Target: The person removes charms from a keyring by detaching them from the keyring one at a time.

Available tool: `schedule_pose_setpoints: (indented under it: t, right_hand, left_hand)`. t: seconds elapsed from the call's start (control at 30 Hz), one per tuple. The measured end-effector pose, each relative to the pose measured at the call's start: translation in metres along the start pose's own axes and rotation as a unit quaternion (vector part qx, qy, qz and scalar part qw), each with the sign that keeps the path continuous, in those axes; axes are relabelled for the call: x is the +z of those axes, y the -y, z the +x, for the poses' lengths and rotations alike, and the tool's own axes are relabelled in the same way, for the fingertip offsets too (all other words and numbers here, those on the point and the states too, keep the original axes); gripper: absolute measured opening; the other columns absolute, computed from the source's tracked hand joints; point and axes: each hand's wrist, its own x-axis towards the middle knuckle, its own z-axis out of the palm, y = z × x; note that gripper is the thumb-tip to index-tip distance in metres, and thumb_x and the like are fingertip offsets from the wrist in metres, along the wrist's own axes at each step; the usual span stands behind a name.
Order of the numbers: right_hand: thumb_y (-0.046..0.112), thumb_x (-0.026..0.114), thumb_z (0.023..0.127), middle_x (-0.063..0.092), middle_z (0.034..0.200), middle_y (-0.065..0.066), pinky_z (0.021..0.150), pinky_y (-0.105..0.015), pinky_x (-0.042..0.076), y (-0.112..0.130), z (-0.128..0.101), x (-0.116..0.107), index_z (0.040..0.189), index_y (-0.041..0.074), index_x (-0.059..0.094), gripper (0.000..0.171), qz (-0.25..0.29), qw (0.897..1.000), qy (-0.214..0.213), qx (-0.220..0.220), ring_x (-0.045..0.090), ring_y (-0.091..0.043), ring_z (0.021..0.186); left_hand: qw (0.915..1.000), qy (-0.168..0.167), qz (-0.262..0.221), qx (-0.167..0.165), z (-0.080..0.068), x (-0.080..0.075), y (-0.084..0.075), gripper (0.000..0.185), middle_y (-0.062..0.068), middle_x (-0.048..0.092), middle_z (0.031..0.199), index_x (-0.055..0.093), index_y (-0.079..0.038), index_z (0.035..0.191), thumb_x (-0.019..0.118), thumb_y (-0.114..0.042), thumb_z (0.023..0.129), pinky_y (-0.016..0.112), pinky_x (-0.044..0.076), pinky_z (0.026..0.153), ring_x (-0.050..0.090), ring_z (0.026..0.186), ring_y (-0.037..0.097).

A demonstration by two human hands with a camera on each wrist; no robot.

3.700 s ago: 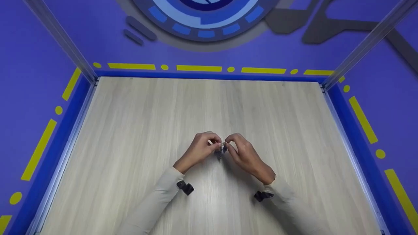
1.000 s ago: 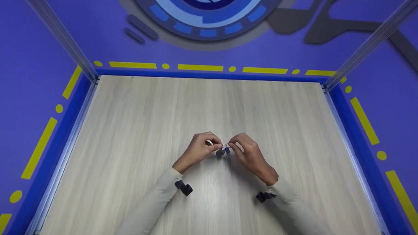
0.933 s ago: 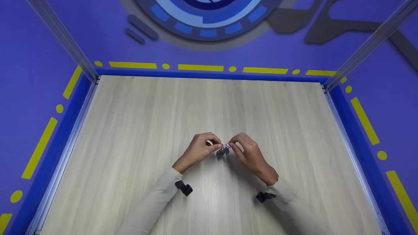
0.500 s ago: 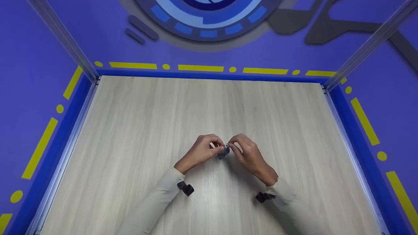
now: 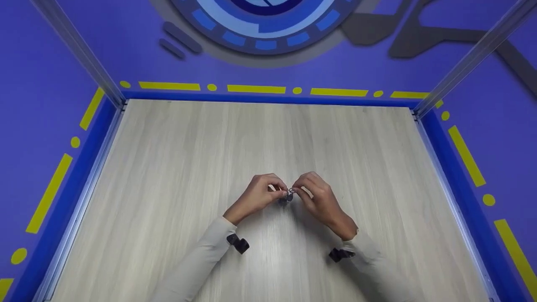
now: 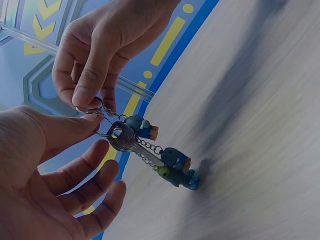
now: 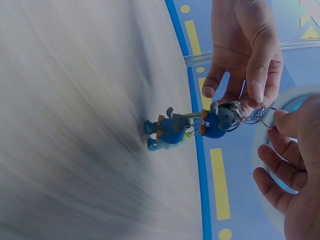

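Both hands, left hand (image 5: pixel 256 196) and right hand (image 5: pixel 319 197), pinch the key ring (image 6: pixel 90 108); probably working the key (image 6: pixel 127 141) off next.

Bare table (image 5: pixel 168 167) out to every edge; only the corner posts (image 5: pixel 461 67) stand in the way.

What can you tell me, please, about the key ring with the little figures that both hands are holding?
The key ring is a thin silver metal split ring, held above the wooden table. A silver key hangs from it, with short chains carrying small blue figures with orange and green details, seemingly plastic or rubber. The left hand pinches the ring with its thumb; the right hand pinches it from the other side. The lowest figure hangs close to the table; contact is unclear.
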Motion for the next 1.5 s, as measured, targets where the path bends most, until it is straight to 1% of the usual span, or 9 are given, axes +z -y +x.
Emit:
schedule_pose_setpoints:
  t: [0.2,0.37,0.5,0.73,0.83,1.07,1.17,1.37,1.5]
  right_hand:
    - [-0.004,0.081,0.097,0.071,0.099,-0.001,0.084,-0.032,0.054,-0.0022,-0.0025,-0.0002,0.097,0.009,0.076,0.014,-0.009,1.000,-0.003,0.010,0.067,-0.020,0.096]
    - [-0.006,0.082,0.095,0.072,0.097,-0.001,0.083,-0.029,0.053,-0.0035,-0.0035,-0.0004,0.096,0.008,0.077,0.015,-0.009,1.000,-0.012,0.011,0.067,-0.020,0.094]
    - [-0.006,0.083,0.094,0.072,0.097,-0.002,0.084,-0.027,0.053,-0.0032,-0.0034,-0.0001,0.096,0.008,0.077,0.015,-0.004,1.000,-0.017,0.010,0.067,-0.020,0.094]
    - [-0.007,0.082,0.094,0.071,0.097,-0.002,0.085,-0.027,0.053,-0.0030,-0.0032,0.0013,0.097,0.007,0.078,0.015,0.001,1.000,-0.021,0.012,0.067,-0.021,0.095]
    - [-0.007,0.082,0.095,0.072,0.097,-0.002,0.086,-0.027,0.054,-0.0028,-0.0034,0.0019,0.097,0.006,0.077,0.014,0.005,1.000,-0.021,0.019,0.068,-0.021,0.095]
    - [-0.013,0.081,0.092,0.072,0.099,-0.003,0.089,-0.027,0.054,-0.0032,-0.0042,0.0014,0.102,0.009,0.073,0.025,0.004,0.999,-0.019,0.030,0.069,-0.020,0.097]
    - [-0.013,0.080,0.092,0.072,0.099,-0.004,0.088,-0.027,0.055,-0.0031,-0.0041,0.0017,0.102,0.008,0.072,0.025,0.003,0.999,-0.021,0.032,0.069,-0.020,0.096]
    - [-0.018,0.078,0.091,0.071,0.099,-0.006,0.085,-0.029,0.057,-0.0031,-0.0040,0.0046,0.102,0.007,0.071,0.028,0.024,0.999,-0.032,0.036,0.069,-0.023,0.093]
    - [-0.017,0.078,0.092,0.072,0.099,-0.005,0.084,-0.029,0.058,-0.0032,-0.0037,0.0057,0.102,0.008,0.070,0.027,0.027,0.998,-0.032,0.039,0.070,-0.022,0.092]
  left_hand:
    - [0.9999,-0.013,-0.003,0.003,-0.0016,0.0002,0.0018,0.012,-0.006,0.075,0.093,0.083,-0.014,0.090,0.083,-0.003,0.095,0.039,0.061,0.079,0.067,0.088,0.007]
    - [0.9997,-0.021,0.000,0.009,-0.0020,0.0001,0.0024,0.008,-0.004,0.077,0.093,0.085,-0.011,0.093,0.083,-0.004,0.097,0.043,0.062,0.081,0.069,0.088,0.010]
    - [0.9994,-0.032,-0.004,0.012,-0.0025,0.0002,0.0031,0.007,-0.003,0.078,0.093,0.086,-0.010,0.095,0.083,-0.004,0.097,0.043,0.062,0.081,0.071,0.087,0.010]
    - [0.9979,-0.050,0.000,0.042,-0.0023,0.0015,0.0051,0.005,0.001,0.080,0.091,0.086,-0.004,0.095,0.084,0.000,0.095,0.042,0.062,0.080,0.070,0.085,0.011]
    - [0.9974,-0.055,-0.002,0.047,-0.0023,0.0019,0.0055,0.005,0.001,0.079,0.091,0.085,-0.003,0.095,0.083,0.002,0.094,0.041,0.062,0.080,0.070,0.085,0.010]
    - [0.9978,-0.058,-0.012,0.031,-0.0033,0.0032,0.0063,0.007,-0.001,0.079,0.094,0.084,-0.008,0.098,0.081,-0.002,0.098,0.044,0.061,0.082,0.072,0.088,0.012]
    - [0.9976,-0.063,-0.020,0.021,-0.0041,0.0038,0.0054,0.005,-0.001,0.079,0.096,0.084,-0.008,0.099,0.080,-0.004,0.099,0.044,0.061,0.083,0.072,0.089,0.013]
    - [0.9956,-0.086,-0.038,0.008,-0.0043,0.0055,0.0041,0.007,0.001,0.081,0.095,0.084,-0.010,0.096,0.082,-0.003,0.097,0.040,0.060,0.082,0.071,0.087,0.014]
    - [0.9940,-0.101,-0.043,0.003,-0.0039,0.0067,0.0045,0.006,0.006,0.081,0.096,0.085,-0.010,0.096,0.083,-0.004,0.096,0.038,0.059,0.081,0.072,0.087,0.014]
